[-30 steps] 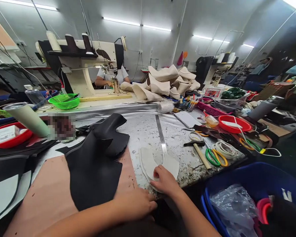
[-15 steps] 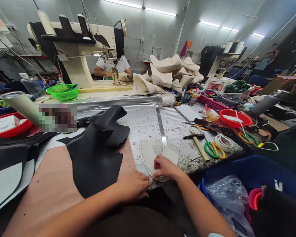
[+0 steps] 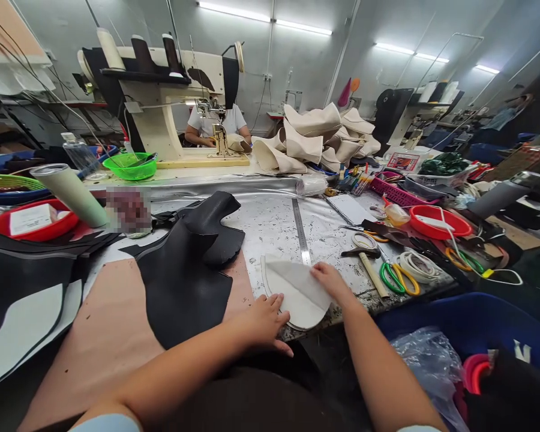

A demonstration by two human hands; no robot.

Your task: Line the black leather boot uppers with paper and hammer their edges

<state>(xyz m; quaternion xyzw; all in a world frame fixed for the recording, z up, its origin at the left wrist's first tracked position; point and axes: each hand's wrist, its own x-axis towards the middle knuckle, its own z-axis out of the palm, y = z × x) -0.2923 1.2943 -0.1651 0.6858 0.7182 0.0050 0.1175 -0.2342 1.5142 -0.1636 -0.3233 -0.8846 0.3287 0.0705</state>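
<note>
A small stack of white curved-edged fabric pieces (image 3: 292, 303) lies at the table's front edge. My left hand (image 3: 267, 321) is open, fingers spread, its fingertips resting on the stack's left side. With closed fingers my right hand (image 3: 333, 285) pinches the right edge of the top white fabric piece (image 3: 303, 276), part of which is lifted and folded over at a slant. Just behind the stack a steel ruler (image 3: 301, 231) lies flat. To the left, black leather-like pieces (image 3: 184, 288) rest curled on a pink sheet (image 3: 103, 318).
At right lie a hammer (image 3: 372, 275), green-and-yellow-handled scissors (image 3: 398, 279), a white cord coil (image 3: 418, 266) and a red basin (image 3: 440, 222). A blue bin (image 3: 454, 306) stands below. Behind are a sewing machine (image 3: 162, 90), heaped cream pieces (image 3: 303, 141) and a person (image 3: 198, 126).
My right hand has moved right and up, lifting the edge of the top white piece. My left hand has slid onto the stack's left side. The view has shifted slightly left.
</note>
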